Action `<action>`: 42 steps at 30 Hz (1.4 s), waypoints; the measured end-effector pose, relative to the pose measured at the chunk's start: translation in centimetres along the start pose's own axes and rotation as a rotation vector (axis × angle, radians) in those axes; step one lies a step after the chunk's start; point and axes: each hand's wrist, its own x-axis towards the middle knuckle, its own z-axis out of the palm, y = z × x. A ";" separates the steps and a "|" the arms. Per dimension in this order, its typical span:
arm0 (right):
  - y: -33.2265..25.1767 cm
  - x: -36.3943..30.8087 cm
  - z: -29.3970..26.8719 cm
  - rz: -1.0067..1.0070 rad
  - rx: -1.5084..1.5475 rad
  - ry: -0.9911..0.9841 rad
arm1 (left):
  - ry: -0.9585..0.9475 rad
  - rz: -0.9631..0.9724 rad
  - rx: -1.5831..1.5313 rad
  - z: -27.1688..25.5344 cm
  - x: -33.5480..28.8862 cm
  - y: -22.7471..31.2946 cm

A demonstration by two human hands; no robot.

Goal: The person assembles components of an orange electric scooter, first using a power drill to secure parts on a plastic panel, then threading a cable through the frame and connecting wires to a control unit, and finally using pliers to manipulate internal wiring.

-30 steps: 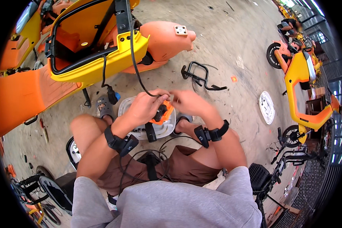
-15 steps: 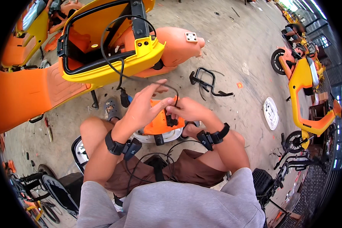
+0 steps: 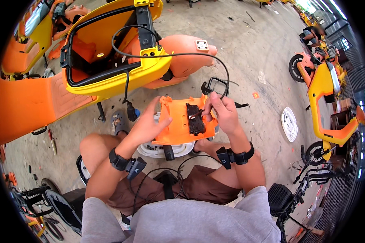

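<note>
An orange plastic panel (image 3: 176,121) is in front of me, with a black fitting (image 3: 196,119) on its right part. My left hand (image 3: 149,124) grips the panel's left edge, its thumb over the face; some fingers are partly hidden. Over the panel's right side, my right hand (image 3: 224,113) pinches a thin black cable (image 3: 182,54). This cable arcs from the yellow scooter body (image 3: 125,77) into those fingers. Beside the fingertips, a short dark lead reaches the black fitting. Under the panel lies a white shell (image 3: 150,150).
A black connector with a blue end (image 3: 132,111) hangs from the scooter, near my left foot. Ahead on the floor lies a black metal bracket (image 3: 218,86). Another white shell (image 3: 289,124) is farther right, near a yellow scooter (image 3: 317,105). A person (image 3: 311,35) sits far back right.
My hands have moved apart. The right went right and up with the cable, whose arc now swings wider. The left shifted onto the panel's left edge, and more of the panel shows.
</note>
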 end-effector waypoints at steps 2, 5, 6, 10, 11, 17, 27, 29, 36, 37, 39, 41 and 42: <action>0.1 -0.2 0.1 -0.058 0.007 0.027 | -0.036 -0.182 -0.291 0.4 0.2 0.4; -0.2 -0.6 0.4 -0.124 0.006 -0.007 | -0.165 -0.382 -0.738 0.7 0.7 -0.1; -0.2 -0.8 0.5 -0.139 0.005 -0.019 | -0.219 -0.431 -0.866 0.6 0.7 -0.3; -0.4 -1.1 0.4 -0.174 0.042 -0.086 | -0.338 -0.561 -1.175 0.1 0.5 0.2; -0.4 -1.2 0.3 -0.171 0.064 -0.101 | -0.321 -0.511 -1.134 0.2 0.5 0.2; -1.4 -1.4 1.0 -0.022 0.059 -0.165 | -0.228 -0.327 -0.821 0.4 0.3 0.9; 0.3 1.0 2.7 0.271 -0.225 -0.170 | -0.116 -0.316 -0.566 1.2 0.3 -0.6; 1.0 1.1 2.6 0.278 -0.257 -0.185 | -0.121 -0.310 -0.536 1.1 0.4 -0.3; 1.0 1.5 3.3 0.266 -0.478 -0.264 | -0.116 -0.247 -0.472 1.1 -0.1 -1.4; 0.8 1.7 3.2 0.252 -0.532 -0.273 | -0.111 -0.244 -0.482 1.1 0.0 -1.6; 1.2 2.1 3.2 0.226 -0.597 -0.262 | -0.095 -0.248 -0.499 0.8 -0.1 -1.8; 1.2 2.6 3.6 0.196 -0.672 -0.260 | -0.072 -0.264 -0.515 0.4 -0.3 -1.8; 1.0 2.7 3.6 0.184 -0.718 -0.254 | -0.078 -0.254 -0.527 0.3 -0.4 -1.9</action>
